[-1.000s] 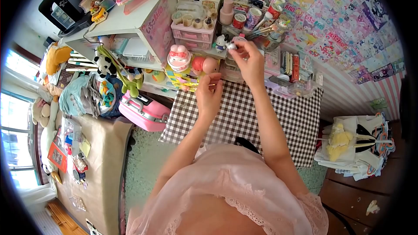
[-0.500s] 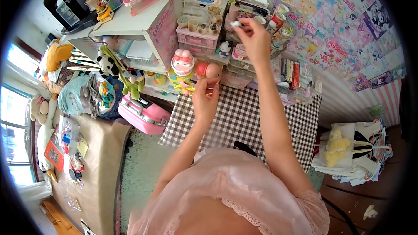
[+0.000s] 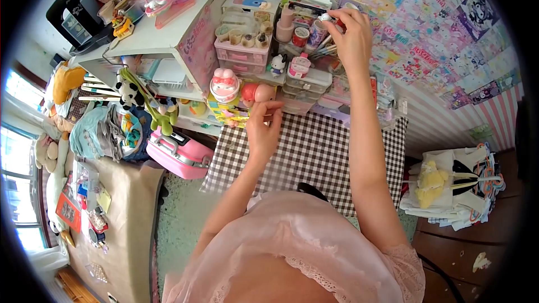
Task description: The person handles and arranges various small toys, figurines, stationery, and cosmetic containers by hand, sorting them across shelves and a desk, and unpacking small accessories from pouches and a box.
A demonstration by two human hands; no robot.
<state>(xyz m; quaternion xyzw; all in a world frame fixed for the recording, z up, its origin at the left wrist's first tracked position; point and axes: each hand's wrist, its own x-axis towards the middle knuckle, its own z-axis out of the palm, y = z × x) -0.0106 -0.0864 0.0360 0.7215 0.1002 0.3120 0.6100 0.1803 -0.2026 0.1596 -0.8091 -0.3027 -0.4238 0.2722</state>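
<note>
My right hand [image 3: 352, 36] reaches over the back of the desk, pinching a small white figurine [image 3: 325, 17] between thumb and fingertips. It hovers beside the patterned cups [image 3: 318, 33] and brushes in the desk organizer. My left hand [image 3: 264, 129] is raised over the near edge of a yellow box, its fingers curled together; a thin pale item seems to lie between them, too small to name. Just behind it sit a red and pink round toy [image 3: 258, 93] and a pink-eared round figure [image 3: 225, 85]. A white and black figurine [image 3: 278, 64] stands near the clear drawers [image 3: 307, 83].
The checkered tabletop [image 3: 314, 151] lies below my arms. A white shelf [image 3: 185, 28] stands at the left, with a pink case [image 3: 178, 156] under it. Pink drawers [image 3: 242, 55] are at the back. Clothes on hangers [image 3: 455, 185] are at the right.
My right hand has moved up and then right along the organizer, still with the white figurine. My left hand has stayed near the yellow box, and the view has shifted slightly.
</note>
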